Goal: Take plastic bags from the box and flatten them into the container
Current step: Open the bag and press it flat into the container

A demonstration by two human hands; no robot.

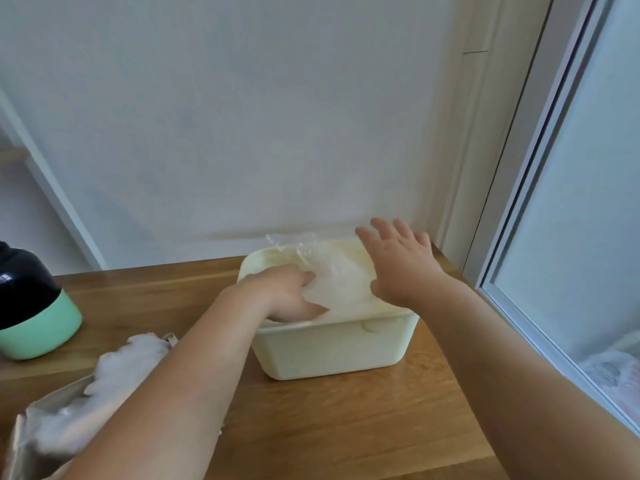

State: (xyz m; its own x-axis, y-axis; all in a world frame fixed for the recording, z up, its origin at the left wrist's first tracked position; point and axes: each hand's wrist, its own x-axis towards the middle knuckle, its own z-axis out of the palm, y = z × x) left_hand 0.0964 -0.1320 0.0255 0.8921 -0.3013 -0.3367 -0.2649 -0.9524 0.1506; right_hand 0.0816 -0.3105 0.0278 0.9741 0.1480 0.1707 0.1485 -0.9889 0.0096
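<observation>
Wooden desk (346,427) meets a white wall. Left hand (287,296) is down inside the cream container (332,351), pressing on the clear bags (336,275). Its fingertips sink into the plastic, so I cannot tell whether they grip it. Right hand (401,265) lies flat with fingers spread over the bags at the container's right rim, apart from the left. Beside the left forearm, the box (55,396) holds crumpled bags (128,358). A green-and-black jar (38,327) stands further left.

The left hand (285,296) presses a bag (341,275) down in the container (332,351) on the table (346,427). The right hand (398,261) is spread above its right rim. The box (41,408) lies left.
</observation>
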